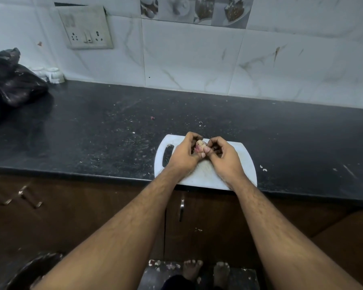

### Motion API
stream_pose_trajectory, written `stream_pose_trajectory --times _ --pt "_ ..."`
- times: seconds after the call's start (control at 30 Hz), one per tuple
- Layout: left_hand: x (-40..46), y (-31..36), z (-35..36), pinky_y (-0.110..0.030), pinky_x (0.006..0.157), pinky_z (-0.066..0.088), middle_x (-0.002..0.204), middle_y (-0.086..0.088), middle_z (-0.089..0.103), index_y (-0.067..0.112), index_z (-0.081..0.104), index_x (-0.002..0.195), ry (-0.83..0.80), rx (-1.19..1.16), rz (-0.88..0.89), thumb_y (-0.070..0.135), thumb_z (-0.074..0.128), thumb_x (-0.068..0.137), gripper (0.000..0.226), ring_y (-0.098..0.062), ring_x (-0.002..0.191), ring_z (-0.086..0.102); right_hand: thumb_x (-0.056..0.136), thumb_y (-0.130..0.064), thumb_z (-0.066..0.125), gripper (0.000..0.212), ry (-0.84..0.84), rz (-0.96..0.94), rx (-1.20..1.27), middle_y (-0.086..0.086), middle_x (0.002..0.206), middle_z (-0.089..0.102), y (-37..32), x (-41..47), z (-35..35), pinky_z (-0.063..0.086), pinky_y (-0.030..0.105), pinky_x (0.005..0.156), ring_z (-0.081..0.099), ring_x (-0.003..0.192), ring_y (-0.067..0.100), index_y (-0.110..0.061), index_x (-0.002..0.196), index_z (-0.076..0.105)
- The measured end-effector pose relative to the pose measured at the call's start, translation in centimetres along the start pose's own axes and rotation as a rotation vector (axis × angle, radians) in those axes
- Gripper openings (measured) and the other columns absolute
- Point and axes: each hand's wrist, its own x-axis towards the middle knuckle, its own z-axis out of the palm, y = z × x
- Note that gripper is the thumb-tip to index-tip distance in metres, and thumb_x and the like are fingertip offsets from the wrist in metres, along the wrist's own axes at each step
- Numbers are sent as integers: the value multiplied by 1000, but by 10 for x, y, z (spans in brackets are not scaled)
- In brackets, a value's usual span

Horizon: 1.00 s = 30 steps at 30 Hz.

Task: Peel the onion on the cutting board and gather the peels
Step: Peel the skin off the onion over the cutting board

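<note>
A small reddish-purple onion (199,146) with pale dry skin is held just above the white cutting board (246,164). My left hand (183,154) grips it from the left, fingers curled over its top. From the right, my right hand (222,156) pinches the onion's skin with thumb and fingertips. Most of the onion is hidden between the two hands. The board lies at the front edge of the black counter (92,132), handle slot to the left.
A black plastic bag (11,80) and two small white cups (55,75) sit at the counter's back left. Tiny peel scraps (263,168) lie right of the board. A socket plate (86,28) is on the tiled wall. Cabinet doors are below.
</note>
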Motion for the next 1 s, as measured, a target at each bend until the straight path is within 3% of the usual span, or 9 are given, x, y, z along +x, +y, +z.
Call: stream_pose_trajectory --times 0.13,0.23,0.4,0.53,0.6,0.73,0.87,1.0 --pt "-1 2 0 -41 111 51 122 0 70 23 52 124 -1 -6 3 13 72 91 40 -16 119 66 98 -18 66 4 -12 -23 -34 -10 89 68 -1 0 0 49 18 79 60 86 5 -21 96 63" --pt "-1 3 2 -37 107 52 117 -2 70 23 51 121 18 -1 7 14 73 93 37 -17 114 68 99 -18 65 2 19 -7 -33 -11 90 68 1 1 1 49 19 81 62 88 5 -20 98 65" --pt "-4 11 4 -15 85 52 110 13 67 18 50 118 135 -18 -23 14 77 93 37 -3 98 70 100 -17 63 2 143 57 24 -9 91 68 4 3 -3 48 17 76 61 85 5 -18 100 65" --pt "-4 8 4 -8 76 49 107 2 73 17 48 110 145 21 1 6 75 91 35 1 91 70 99 -3 58 26 105 48 -27 -11 111 70 6 3 -2 49 13 87 64 101 2 -20 117 67" --pt "-4 8 3 -8 77 48 106 0 73 17 48 110 132 29 9 2 74 91 35 -6 95 70 102 -8 56 28 106 59 -42 -11 118 70 3 2 -1 49 17 93 64 107 4 -19 126 66" --pt "-4 7 4 -22 90 56 108 0 71 18 52 108 103 52 57 -4 74 85 38 -18 105 71 102 -29 61 17 91 72 -11 -14 99 76 2 2 -1 50 15 79 68 93 -1 -24 113 73" --pt "-2 4 3 -28 94 57 115 -2 71 26 52 98 92 58 64 -8 77 79 46 -16 109 70 95 -27 71 9 88 72 -35 -13 89 78 3 3 0 56 22 79 72 84 2 -24 103 75" --pt "-1 3 3 -28 95 58 117 0 71 18 53 100 86 13 21 -11 80 77 46 -14 112 71 95 -24 72 7 106 66 -69 -14 87 76 1 2 -2 50 10 72 70 83 1 -23 100 77"
